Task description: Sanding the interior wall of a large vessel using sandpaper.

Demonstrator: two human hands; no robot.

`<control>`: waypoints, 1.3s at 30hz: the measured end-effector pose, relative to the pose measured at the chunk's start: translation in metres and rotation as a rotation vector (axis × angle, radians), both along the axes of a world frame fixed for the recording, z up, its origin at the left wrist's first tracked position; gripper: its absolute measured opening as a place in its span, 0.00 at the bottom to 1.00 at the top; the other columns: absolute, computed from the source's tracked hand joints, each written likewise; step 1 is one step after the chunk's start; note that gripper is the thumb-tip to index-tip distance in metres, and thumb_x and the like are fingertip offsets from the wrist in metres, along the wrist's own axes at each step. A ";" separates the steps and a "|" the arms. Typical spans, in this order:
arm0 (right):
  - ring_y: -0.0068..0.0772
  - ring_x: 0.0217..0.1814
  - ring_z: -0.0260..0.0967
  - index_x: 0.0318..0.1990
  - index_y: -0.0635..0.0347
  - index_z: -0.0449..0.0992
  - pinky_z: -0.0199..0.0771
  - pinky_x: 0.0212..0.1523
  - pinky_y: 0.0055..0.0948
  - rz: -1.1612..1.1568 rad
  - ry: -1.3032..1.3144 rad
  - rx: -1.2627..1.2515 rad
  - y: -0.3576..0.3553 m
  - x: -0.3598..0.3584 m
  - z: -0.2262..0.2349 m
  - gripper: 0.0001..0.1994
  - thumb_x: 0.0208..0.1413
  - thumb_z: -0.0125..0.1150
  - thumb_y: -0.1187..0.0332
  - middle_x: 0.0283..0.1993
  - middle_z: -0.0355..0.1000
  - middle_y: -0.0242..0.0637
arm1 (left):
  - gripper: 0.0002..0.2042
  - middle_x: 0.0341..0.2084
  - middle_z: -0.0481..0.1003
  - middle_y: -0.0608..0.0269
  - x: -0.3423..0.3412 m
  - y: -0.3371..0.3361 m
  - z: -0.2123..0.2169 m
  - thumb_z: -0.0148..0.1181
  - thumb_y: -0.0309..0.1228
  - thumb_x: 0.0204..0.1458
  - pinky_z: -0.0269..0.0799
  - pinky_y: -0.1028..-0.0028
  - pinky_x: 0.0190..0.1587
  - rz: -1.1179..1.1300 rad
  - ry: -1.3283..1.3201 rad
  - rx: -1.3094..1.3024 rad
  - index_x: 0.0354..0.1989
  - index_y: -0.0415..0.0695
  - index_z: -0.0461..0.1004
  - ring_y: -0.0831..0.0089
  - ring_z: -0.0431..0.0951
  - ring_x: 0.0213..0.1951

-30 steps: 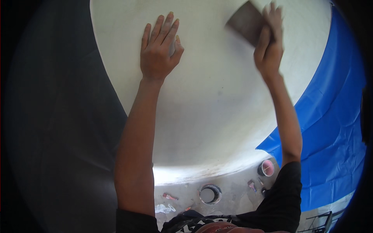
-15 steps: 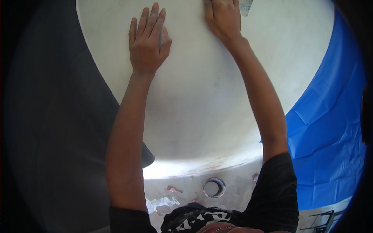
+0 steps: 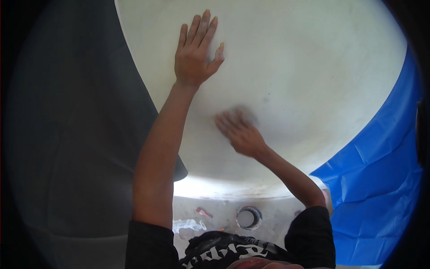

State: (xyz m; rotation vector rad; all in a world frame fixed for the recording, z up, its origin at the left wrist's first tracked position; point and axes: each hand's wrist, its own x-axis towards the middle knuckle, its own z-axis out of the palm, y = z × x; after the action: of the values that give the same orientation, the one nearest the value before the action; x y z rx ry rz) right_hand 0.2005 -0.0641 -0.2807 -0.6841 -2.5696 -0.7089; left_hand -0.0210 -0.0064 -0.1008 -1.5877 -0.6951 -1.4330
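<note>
White curved surface [image 3: 291, 67]: one, filling the upper middle | left hand [image 3: 195, 56]: flat, fingers spread, pressed near its top edge, gripping nothing | right hand [image 3: 239, 132]: blurred, flat on its centre; grip cannot be told | blue sheet [image 3: 380, 179]: one, lower right | round tin [image 3: 248, 217]: one, on floor below the surface's lower edge

Off-white curved panel [image 3: 291, 67] up top, bright blue sheeting [image 3: 380, 188] at the right, dark grey wall [image 3: 67, 134] left, black sleeves [image 3: 313, 233] below.
</note>
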 end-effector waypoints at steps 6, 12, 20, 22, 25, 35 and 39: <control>0.51 0.69 0.69 0.64 0.61 0.74 0.70 0.70 0.49 0.050 0.466 0.311 -0.059 0.077 0.091 0.33 0.43 0.57 0.79 0.66 0.72 0.47 | 0.27 0.71 0.64 0.56 0.003 -0.002 -0.005 0.52 0.30 0.59 0.53 0.50 0.74 0.030 0.034 -0.005 0.70 0.48 0.68 0.55 0.61 0.73; 0.50 0.35 0.79 0.59 0.51 0.79 0.80 0.40 0.41 0.068 0.720 0.940 -0.025 0.138 0.282 0.19 0.60 0.56 0.74 0.56 0.79 0.44 | 0.27 0.71 0.64 0.54 -0.003 -0.008 -0.004 0.49 0.28 0.59 0.53 0.50 0.74 0.089 0.009 -0.007 0.70 0.45 0.68 0.52 0.61 0.73; 0.52 0.80 0.49 0.64 0.70 0.71 0.45 0.80 0.50 -0.376 0.496 0.724 -0.010 0.100 0.409 0.22 0.73 0.42 0.63 0.77 0.56 0.53 | 0.29 0.73 0.62 0.57 0.003 -0.008 0.000 0.52 0.32 0.58 0.51 0.52 0.75 0.097 0.033 -0.044 0.71 0.49 0.67 0.57 0.59 0.74; 0.53 0.83 0.42 0.67 0.65 0.69 0.38 0.81 0.51 -0.235 0.718 0.610 0.029 0.086 0.408 0.26 0.75 0.38 0.56 0.80 0.50 0.49 | 0.29 0.74 0.60 0.57 -0.001 -0.006 -0.001 0.51 0.32 0.57 0.49 0.53 0.76 0.148 0.043 -0.055 0.71 0.50 0.67 0.58 0.57 0.75; 0.53 0.84 0.37 0.73 0.51 0.64 0.30 0.81 0.57 -0.385 0.766 0.668 0.042 0.052 0.402 0.26 0.75 0.37 0.52 0.81 0.46 0.48 | 0.30 0.74 0.60 0.58 -0.004 -0.007 -0.007 0.49 0.32 0.56 0.48 0.53 0.76 0.138 0.048 -0.077 0.72 0.51 0.66 0.58 0.56 0.76; 0.59 0.83 0.39 0.77 0.43 0.56 0.32 0.78 0.67 -0.420 0.818 0.805 0.056 0.030 0.363 0.27 0.73 0.43 0.55 0.80 0.48 0.52 | 0.30 0.74 0.59 0.58 0.002 -0.009 -0.009 0.45 0.31 0.57 0.47 0.53 0.76 0.136 0.054 -0.079 0.72 0.50 0.66 0.57 0.56 0.76; 0.60 0.82 0.40 0.77 0.46 0.55 0.35 0.77 0.69 -0.371 0.759 0.784 0.048 0.021 0.330 0.27 0.73 0.46 0.57 0.80 0.48 0.53 | 0.29 0.74 0.60 0.58 -0.005 -0.008 -0.010 0.44 0.32 0.59 0.46 0.53 0.76 0.156 0.045 -0.067 0.72 0.50 0.65 0.57 0.56 0.76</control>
State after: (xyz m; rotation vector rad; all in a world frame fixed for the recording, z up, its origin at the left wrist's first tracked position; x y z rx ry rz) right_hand 0.2213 -0.0165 0.0492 -0.9147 -1.3382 -1.1851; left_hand -0.0263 -0.0146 -0.1112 -1.5756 -0.8287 -1.2683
